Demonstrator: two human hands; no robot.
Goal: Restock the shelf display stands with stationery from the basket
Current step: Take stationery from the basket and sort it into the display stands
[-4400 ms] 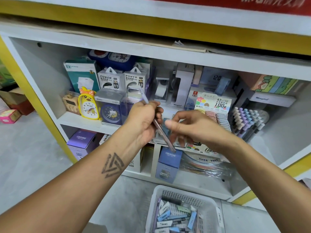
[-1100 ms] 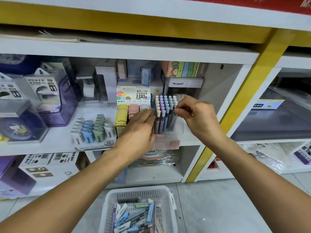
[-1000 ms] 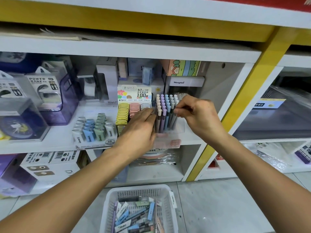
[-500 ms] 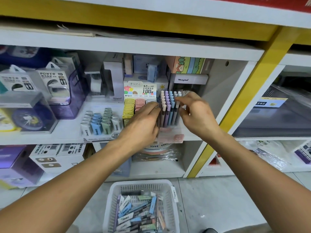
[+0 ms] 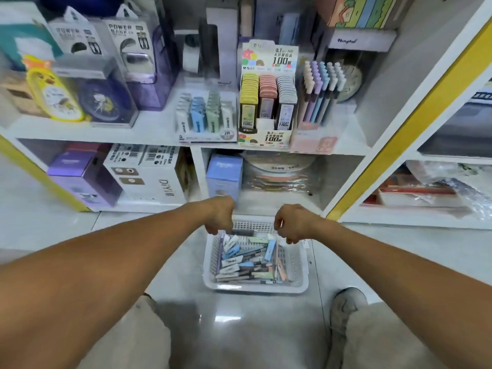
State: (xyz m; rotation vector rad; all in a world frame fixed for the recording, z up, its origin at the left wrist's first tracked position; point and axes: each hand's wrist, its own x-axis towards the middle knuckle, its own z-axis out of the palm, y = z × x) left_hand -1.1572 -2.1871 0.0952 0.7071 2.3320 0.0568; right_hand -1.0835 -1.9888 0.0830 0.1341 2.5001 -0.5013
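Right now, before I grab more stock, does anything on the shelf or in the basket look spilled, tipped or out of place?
Nothing stands out. The pastel pens stand upright in their pink display stand, the lead-refill cases sit in neat rows, and the stationery stays inside the white plastic basket on the floor. Both hands hover over its far rim.

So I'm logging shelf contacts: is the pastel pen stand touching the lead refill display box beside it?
Cannot tell. In the head view the pen stand stands right against the lead refill display box, but blur hides whether a thin gap separates them.
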